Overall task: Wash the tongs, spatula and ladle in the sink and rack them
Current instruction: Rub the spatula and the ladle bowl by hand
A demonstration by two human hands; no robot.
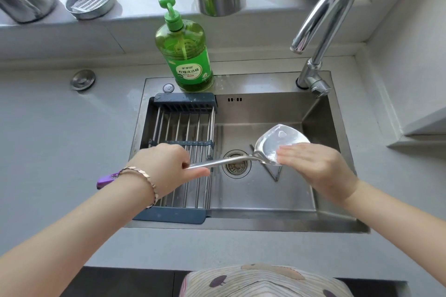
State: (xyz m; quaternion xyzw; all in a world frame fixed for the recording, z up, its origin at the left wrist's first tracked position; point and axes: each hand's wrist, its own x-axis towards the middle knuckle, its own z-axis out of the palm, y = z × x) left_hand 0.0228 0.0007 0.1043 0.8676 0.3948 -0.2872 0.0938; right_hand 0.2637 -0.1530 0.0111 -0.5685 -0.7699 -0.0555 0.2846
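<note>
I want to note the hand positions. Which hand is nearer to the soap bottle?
Left. The left hand grips the spatula handle over the rack, in front of the soap bottle. The right hand rubs the blade farther right.

The rack (183,137) filled the left part of the sink (311,113), and its bars lay bare. The spatula (277,144) spanned the basin over the drain (236,164), with the tongs (275,173) beneath it. The faucet (323,19) overhung the right rear corner; the soap bottle (185,55) stood behind the rack. The table (60,140) at left was open.
</note>
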